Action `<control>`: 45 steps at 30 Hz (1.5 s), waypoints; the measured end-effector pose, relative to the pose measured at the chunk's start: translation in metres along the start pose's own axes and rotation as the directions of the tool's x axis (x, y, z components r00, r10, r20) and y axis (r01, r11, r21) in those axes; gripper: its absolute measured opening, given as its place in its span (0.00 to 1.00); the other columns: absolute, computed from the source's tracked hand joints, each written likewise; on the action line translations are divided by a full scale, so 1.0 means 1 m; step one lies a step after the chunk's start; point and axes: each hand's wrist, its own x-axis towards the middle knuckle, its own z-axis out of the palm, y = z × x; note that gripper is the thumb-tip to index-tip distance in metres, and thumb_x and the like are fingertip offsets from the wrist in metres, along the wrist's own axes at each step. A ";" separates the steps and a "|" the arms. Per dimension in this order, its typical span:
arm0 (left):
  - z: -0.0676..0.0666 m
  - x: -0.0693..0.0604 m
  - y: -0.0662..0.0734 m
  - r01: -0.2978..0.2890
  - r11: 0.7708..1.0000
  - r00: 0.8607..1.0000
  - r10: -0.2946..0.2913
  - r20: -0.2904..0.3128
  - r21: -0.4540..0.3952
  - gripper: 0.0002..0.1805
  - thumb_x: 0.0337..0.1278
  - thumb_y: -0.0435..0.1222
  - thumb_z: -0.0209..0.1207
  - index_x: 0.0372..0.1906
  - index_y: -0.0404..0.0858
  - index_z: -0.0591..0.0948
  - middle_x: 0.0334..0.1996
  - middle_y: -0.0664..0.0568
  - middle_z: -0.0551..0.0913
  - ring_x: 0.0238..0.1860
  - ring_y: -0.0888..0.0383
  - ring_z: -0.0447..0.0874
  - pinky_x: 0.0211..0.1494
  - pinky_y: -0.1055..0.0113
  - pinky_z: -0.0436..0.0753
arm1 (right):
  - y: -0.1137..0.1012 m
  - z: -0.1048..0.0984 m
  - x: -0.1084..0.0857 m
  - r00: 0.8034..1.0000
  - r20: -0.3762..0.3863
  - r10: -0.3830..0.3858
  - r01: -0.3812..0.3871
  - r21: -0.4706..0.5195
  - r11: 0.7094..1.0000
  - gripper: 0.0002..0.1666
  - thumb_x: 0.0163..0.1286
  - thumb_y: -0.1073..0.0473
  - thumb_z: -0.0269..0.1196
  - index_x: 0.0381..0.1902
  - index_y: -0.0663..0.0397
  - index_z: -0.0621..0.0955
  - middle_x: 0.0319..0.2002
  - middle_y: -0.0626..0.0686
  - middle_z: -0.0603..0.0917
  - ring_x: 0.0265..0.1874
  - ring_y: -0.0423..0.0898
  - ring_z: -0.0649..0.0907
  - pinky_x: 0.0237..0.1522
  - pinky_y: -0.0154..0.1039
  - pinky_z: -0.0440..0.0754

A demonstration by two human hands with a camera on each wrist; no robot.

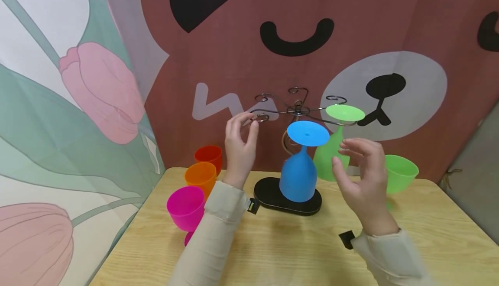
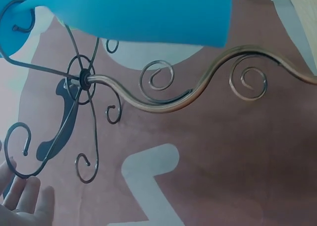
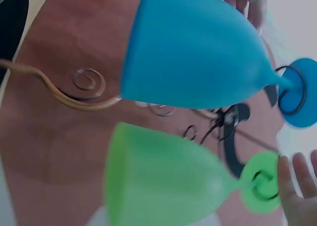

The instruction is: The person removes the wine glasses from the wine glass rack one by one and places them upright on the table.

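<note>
Tabletop: Where the pale wood-grain table meets the backdrop, its far edge runs behind the cups and the rack's base.
Rack: a dark metal wire rack with curled arms stands on a black oval base, its stem wavy and scrolled.
Hung cups: a blue plastic-looking goblet hangs upside down, its round foot caught in an arm's loop; a light-green translucent goblet hangs likewise, behind and to its right.
Left hand: the person's left hand is at a curled arm-end left of the blue goblet, thumb apart from the fingers; whether they press the wire I cannot tell.
Right hand: the person's right hand is beside the hanging green goblet, thumb and fingers wide apart, grasping nothing.
Standing cups: a magenta goblet, an orange goblet and a red goblet line the left side; a green upright goblet stands at right.
Room: a reddish-brown cloth with a cartoon bear face hangs behind, a tulip-patterned curtain at left, a grey surface at right.
Sleeves: both are beige.
</note>
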 end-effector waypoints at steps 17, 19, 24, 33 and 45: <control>0.007 -0.043 0.010 0.192 0.949 0.981 -0.195 0.014 -0.248 0.30 0.75 0.38 0.54 0.74 0.42 0.57 0.75 0.51 0.60 0.73 0.54 0.63 0.74 0.55 0.69 | 0.000 -0.034 -0.030 0.704 0.162 0.692 -0.710 0.187 0.679 0.08 0.75 0.66 0.60 0.48 0.67 0.79 0.44 0.49 0.84 0.41 0.41 0.86 0.46 0.30 0.86; 0.007 -0.055 0.013 0.220 0.937 0.974 -0.224 0.015 -0.273 0.26 0.76 0.37 0.53 0.71 0.42 0.60 0.71 0.51 0.64 0.71 0.52 0.65 0.73 0.55 0.70 | 0.000 -0.033 -0.032 0.710 0.171 0.683 -0.704 0.185 0.686 0.07 0.75 0.67 0.59 0.47 0.67 0.79 0.43 0.49 0.83 0.40 0.42 0.86 0.44 0.31 0.86; 0.002 -0.082 0.009 0.205 0.944 0.979 -0.196 0.060 -0.260 0.22 0.76 0.31 0.51 0.68 0.38 0.63 0.67 0.49 0.69 0.68 0.48 0.68 0.71 0.54 0.72 | -0.003 -0.025 -0.037 0.699 0.285 0.656 -0.703 0.109 0.703 0.09 0.75 0.67 0.59 0.51 0.67 0.78 0.47 0.49 0.82 0.44 0.39 0.86 0.46 0.30 0.85; -0.001 -0.092 -0.011 0.133 0.961 0.941 -0.046 0.334 -0.243 0.25 0.73 0.34 0.57 0.70 0.39 0.65 0.68 0.46 0.69 0.67 0.42 0.68 0.71 0.49 0.72 | -0.007 -0.013 -0.037 0.649 0.402 0.646 -0.681 -0.070 0.729 0.25 0.74 0.62 0.64 0.65 0.63 0.74 0.62 0.58 0.77 0.55 0.38 0.82 0.53 0.27 0.80; 0.000 -0.099 -0.032 0.059 0.961 0.872 0.082 0.482 -0.270 0.36 0.55 0.23 0.69 0.67 0.36 0.67 0.69 0.43 0.65 0.70 0.47 0.66 0.69 0.53 0.76 | -0.001 -0.002 -0.044 0.641 0.447 0.623 -0.659 -0.093 0.746 0.32 0.69 0.63 0.68 0.68 0.61 0.71 0.64 0.57 0.75 0.56 0.41 0.79 0.54 0.34 0.83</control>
